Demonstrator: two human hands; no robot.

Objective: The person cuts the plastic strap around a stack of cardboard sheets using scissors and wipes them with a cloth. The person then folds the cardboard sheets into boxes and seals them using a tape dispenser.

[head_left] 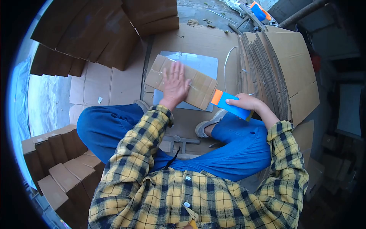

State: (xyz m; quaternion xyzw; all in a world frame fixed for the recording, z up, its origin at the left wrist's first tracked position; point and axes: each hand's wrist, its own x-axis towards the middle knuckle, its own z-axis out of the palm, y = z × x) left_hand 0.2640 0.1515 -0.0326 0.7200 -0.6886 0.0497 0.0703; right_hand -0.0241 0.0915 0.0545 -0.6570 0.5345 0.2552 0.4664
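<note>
A narrow brown cardboard box (201,84) lies tilted across a pale flat sheet (209,63) in front of me. My left hand (176,84) rests flat on top of the box, its fingers stretched out. In my right hand (244,103) is a blue tape dispenser (233,106) with an orange front end. That orange end meets the box's right end. Whether tape is stuck there I cannot make out.
Flat cardboard sheets (293,65) stand stacked at the right. Folded boxes (95,34) are piled at the upper left, and more boxes (70,173) at the lower left. Another blue and orange dispenser (259,12) lies at the top right. My crossed legs (236,149) frame the near side.
</note>
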